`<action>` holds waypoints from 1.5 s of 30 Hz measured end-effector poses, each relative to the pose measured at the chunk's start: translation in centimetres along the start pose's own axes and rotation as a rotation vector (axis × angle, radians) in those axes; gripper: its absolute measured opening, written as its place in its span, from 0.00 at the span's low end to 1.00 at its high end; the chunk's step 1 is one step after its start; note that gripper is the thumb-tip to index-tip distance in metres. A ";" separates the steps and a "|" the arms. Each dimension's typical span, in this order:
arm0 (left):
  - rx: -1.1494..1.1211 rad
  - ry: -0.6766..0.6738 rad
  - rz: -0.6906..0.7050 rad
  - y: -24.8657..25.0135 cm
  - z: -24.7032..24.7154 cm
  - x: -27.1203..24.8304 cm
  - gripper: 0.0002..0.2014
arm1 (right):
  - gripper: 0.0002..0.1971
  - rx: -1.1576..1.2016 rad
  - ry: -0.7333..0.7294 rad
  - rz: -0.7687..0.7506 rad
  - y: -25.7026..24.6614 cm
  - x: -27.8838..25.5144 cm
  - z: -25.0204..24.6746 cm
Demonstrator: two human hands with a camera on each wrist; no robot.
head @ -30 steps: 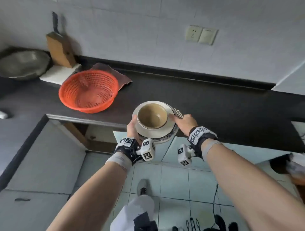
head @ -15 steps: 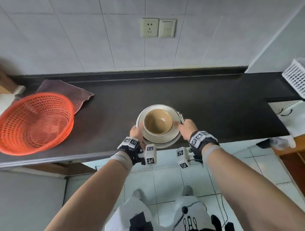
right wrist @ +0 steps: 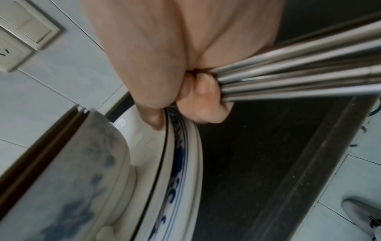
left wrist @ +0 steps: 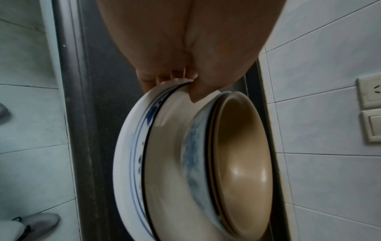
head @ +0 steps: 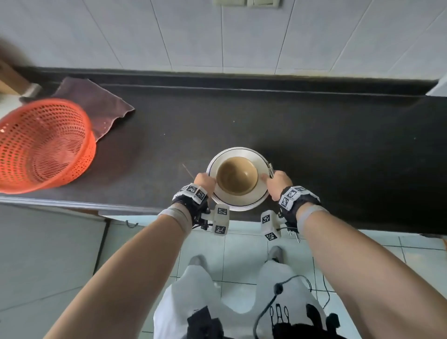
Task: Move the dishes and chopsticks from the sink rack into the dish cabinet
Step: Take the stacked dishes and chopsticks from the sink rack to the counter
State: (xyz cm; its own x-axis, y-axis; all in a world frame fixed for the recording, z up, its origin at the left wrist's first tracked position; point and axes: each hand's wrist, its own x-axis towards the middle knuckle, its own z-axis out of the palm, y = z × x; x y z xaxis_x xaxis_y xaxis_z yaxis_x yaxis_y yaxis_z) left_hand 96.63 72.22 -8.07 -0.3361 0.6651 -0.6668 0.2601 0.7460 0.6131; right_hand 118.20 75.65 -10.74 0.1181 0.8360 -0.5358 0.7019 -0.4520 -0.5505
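A stack of white plates with blue patterns (head: 242,153) carries nested bowls with brown insides (head: 235,177). The stack is over the front part of the black counter (head: 326,150); whether it touches the counter I cannot tell. My left hand (head: 205,181) grips the stack's left rim, thumb on top of the plates (left wrist: 132,146) beside the bowls (left wrist: 243,154). My right hand (head: 275,181) grips the right rim (right wrist: 186,163) and also holds several metal chopsticks (right wrist: 299,78) against it. Their ends (head: 270,169) poke out past the hand.
An orange mesh basket (head: 41,147) sits on the counter at far left, partly on a brownish cloth (head: 96,104). A tiled wall with a socket and switch (head: 246,2) rises behind. Below the counter edge lie floor tiles and my shoes (head: 275,254).
Both hands have carried the stack rightward along the counter, away from the orange basket and the cabinet opening seen earlier. Both grips look the same.
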 end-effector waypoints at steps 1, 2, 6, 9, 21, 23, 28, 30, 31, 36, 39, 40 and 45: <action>-0.068 0.000 -0.024 0.4 0.0 0.4 0.17 | 0.21 -0.009 -0.009 0.007 0.1 0.5 0.0; -0.018 0.031 -0.007 0.3 0.1 0.7 0.17 | 0.21 -0.017 -0.015 0.012 0.1 0.8 -0.1; 0.116 0.013 0.020 0.4 0.8 1.4 0.12 | 0.22 -0.029 -0.046 0.030 0.4 1.6 0.1; 0.133 0.024 0.051 0.5 1.0 1.5 0.11 | 0.22 -0.038 -0.062 0.044 0.6 1.9 0.2; 0.167 0.024 0.055 -0.1 0.7 3.8 0.16 | 0.23 -0.089 -0.062 0.062 -0.5 2.6 -0.1; 0.155 0.025 0.057 0.0 0.8 4.0 0.17 | 0.22 -0.106 -0.053 0.051 -0.6 2.8 -0.3; 0.090 0.007 0.033 0.3 0.9 4.1 0.18 | 0.27 -0.064 -0.045 0.084 -1.2 2.5 -0.5; 0.073 0.016 0.008 0.5 0.7 3.9 0.18 | 0.27 -0.040 0.006 0.091 -1.6 2.2 -0.9; 0.062 0.030 -0.005 0.7 0.5 3.9 0.19 | 0.26 -0.018 0.049 0.084 -1.7 2.2 -1.3; -0.086 0.156 -0.009 2.6 -0.5 3.5 0.24 | 0.23 0.235 0.170 0.008 -3.1 2.6 -4.3; -0.169 0.189 0.119 4.4 -0.6 2.7 0.18 | 0.25 0.450 0.241 -0.024 -5.7 2.4 -6.2; -0.216 0.170 0.145 5.0 -0.5 2.4 0.15 | 0.24 0.500 0.253 -0.039 -6.8 2.1 -7.0; -0.290 0.012 0.289 8.3 0.4 1.2 0.10 | 0.29 0.362 0.307 -0.208 -11.1 1.1 -10.4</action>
State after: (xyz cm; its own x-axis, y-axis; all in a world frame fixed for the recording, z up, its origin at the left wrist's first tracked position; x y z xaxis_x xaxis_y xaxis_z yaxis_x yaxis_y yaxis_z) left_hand 98.71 79.19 -3.94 -0.2974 0.8445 -0.4454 0.0796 0.4868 0.8699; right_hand 117.83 84.82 1.42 0.2406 0.9479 -0.2090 0.4506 -0.2998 -0.8409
